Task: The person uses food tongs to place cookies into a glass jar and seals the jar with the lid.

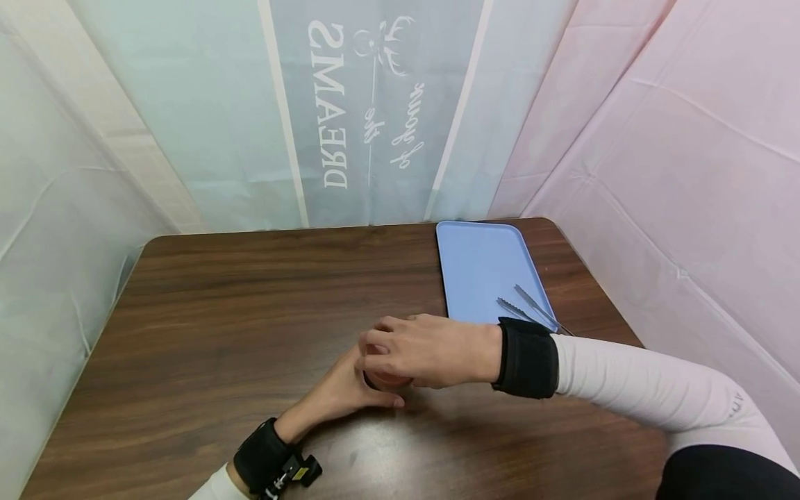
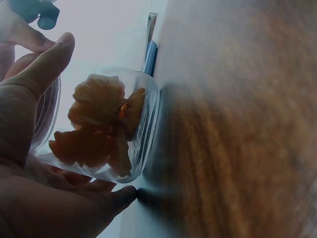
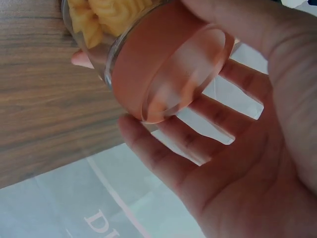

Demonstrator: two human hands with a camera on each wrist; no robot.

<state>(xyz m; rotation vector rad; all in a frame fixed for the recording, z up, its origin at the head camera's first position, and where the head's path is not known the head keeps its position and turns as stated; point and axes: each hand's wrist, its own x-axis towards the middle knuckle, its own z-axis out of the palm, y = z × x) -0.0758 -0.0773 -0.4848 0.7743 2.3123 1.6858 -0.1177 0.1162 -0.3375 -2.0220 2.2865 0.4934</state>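
A clear jar (image 2: 150, 119) of yellow ridged cookies (image 2: 96, 101) stands on the table, mostly covered by both hands in the head view. My left hand (image 1: 350, 385) grips its side, thumb and fingers curled round the glass. From above, my right hand (image 1: 431, 351) holds the orange lid (image 3: 143, 64) by its rim, thumb on one side and fingers on the other. The lid has a see-through middle and sits on the jar's mouth in the right wrist view.
A blue tray (image 1: 481, 260) lies at the table's back right, beyond my right hand. Metal tongs (image 1: 537, 305) rest across its near right corner, partly behind the right wrist. The brown wooden table (image 1: 250, 333) is bordered by hanging cloth on its back and sides.
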